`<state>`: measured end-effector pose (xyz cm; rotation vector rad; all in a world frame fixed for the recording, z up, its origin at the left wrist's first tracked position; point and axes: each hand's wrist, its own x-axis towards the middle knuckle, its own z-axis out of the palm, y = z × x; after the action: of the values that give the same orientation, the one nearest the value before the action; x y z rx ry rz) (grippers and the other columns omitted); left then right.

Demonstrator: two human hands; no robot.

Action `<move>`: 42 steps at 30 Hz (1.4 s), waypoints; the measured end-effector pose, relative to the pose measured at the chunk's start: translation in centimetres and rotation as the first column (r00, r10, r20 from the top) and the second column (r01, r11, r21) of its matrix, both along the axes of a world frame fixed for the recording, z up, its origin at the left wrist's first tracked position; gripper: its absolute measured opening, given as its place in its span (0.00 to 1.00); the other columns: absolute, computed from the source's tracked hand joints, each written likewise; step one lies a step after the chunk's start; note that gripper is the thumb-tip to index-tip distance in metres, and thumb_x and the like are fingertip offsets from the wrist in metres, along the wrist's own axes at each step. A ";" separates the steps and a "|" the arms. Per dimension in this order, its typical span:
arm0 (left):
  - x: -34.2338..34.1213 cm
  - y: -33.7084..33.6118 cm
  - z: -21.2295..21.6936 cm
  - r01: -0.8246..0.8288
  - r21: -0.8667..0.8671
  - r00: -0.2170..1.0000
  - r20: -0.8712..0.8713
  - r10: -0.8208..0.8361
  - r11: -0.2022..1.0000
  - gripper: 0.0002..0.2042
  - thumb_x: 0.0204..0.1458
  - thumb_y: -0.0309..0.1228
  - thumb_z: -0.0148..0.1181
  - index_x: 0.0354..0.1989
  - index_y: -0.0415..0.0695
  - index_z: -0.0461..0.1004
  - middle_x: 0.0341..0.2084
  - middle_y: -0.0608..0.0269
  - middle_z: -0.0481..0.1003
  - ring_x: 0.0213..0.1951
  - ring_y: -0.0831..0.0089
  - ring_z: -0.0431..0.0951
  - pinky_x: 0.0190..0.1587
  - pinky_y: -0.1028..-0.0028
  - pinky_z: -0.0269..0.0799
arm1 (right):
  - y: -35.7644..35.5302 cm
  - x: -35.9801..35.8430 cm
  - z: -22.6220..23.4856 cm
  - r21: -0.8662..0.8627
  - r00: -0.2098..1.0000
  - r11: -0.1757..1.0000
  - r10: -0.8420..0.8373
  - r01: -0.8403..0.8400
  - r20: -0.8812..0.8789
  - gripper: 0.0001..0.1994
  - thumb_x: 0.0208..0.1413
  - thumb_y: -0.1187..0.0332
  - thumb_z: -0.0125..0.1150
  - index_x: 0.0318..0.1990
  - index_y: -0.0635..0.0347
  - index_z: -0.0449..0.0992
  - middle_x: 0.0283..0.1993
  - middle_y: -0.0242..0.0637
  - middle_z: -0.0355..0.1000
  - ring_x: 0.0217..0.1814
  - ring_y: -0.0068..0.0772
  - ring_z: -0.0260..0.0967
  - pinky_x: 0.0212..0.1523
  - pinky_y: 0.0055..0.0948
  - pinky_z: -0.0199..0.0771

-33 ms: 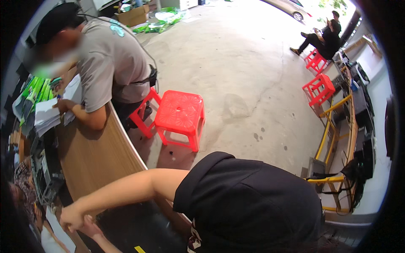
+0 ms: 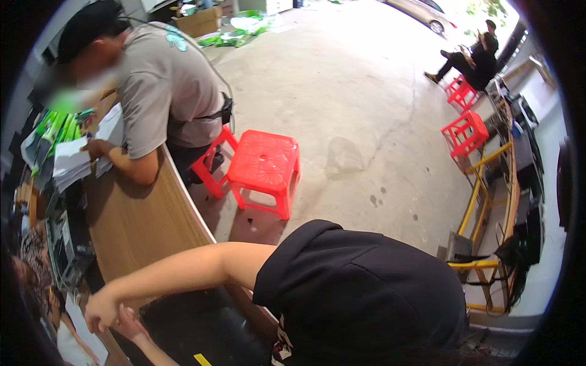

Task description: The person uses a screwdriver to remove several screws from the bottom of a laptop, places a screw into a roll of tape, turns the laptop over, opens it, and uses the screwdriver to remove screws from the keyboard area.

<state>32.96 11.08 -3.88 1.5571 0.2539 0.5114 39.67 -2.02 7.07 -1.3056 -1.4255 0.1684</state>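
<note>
My right arm, in a black short sleeve, reaches left across the wooden desk (image 2: 131,222). At its end my right hand (image 2: 101,308) hangs past the desk's left side, its fingers curled downward. Whatever those fingers hold, if anything, is hidden. Just beside it, my left hand (image 2: 129,326) comes up from the lower edge with its fingers raised and slightly apart. Nothing shows in it. Below the hands lie white sheets of paper (image 2: 78,341). A dark black surface (image 2: 195,323) with a yellow strip (image 2: 202,360) is to their right.
A co-worker in a grey shirt (image 2: 165,79) leans on the desk, handling a paper stack (image 2: 70,160). Behind stands a red plastic stool (image 2: 262,161). Along the right wall runs a yellow-framed rack (image 2: 482,213). Far off, a person in black (image 2: 479,64) sits on another red stool (image 2: 462,91).
My two hands have drawn slightly apart, and the right hand's fingers look looser. The whole view has shifted a little; the room appears slightly farther right. The co-worker's pose is almost the same.
</note>
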 end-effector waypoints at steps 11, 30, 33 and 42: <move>-1.0 0.7 0.7 0.054 -0.050 0.998 0.045 -0.052 0.997 0.19 0.62 0.44 0.43 0.57 0.49 0.59 0.48 0.67 0.65 0.49 0.75 0.67 0.47 0.74 0.67 | -1.3 -3.4 1.2 0.138 0.949 0.987 -0.040 0.087 -0.311 0.08 0.48 0.76 0.59 0.36 0.58 0.81 0.32 0.36 0.79 0.35 0.30 0.78 0.38 0.27 0.75; -9.0 -4.3 7.8 -0.203 0.924 0.973 0.153 0.174 0.323 0.16 0.45 0.31 0.63 0.42 0.42 0.70 0.34 0.54 0.73 0.45 0.58 0.74 0.47 0.68 0.70 | -1.5 -4.5 0.4 0.334 0.871 0.814 -0.488 0.475 -0.050 0.06 0.45 0.75 0.62 0.33 0.63 0.81 0.30 0.41 0.78 0.28 0.26 0.75 0.33 0.27 0.76; -16.7 -6.5 12.0 -0.052 0.847 0.990 -0.026 0.140 0.529 0.12 0.48 0.30 0.62 0.41 0.41 0.73 0.34 0.60 0.75 0.42 0.71 0.75 0.44 0.73 0.71 | -1.9 -3.1 0.2 0.222 0.872 0.877 -0.464 0.427 0.153 0.10 0.46 0.66 0.69 0.33 0.61 0.81 0.27 0.37 0.78 0.27 0.21 0.74 0.31 0.26 0.74; -38.5 -23.8 12.4 -0.281 0.618 0.924 -0.031 0.380 0.734 0.08 0.57 0.31 0.55 0.39 0.40 0.74 0.33 0.68 0.74 0.38 0.80 0.73 0.44 0.78 0.69 | -0.3 -1.9 0.2 0.162 0.851 0.836 -0.515 0.525 -0.099 0.15 0.52 0.57 0.61 0.31 0.62 0.81 0.22 0.38 0.76 0.24 0.26 0.73 0.30 0.29 0.72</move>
<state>-5.55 -12.76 8.51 2.2066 0.5377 0.8088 37.76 -2.32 7.25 -1.4726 -0.9670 -0.2899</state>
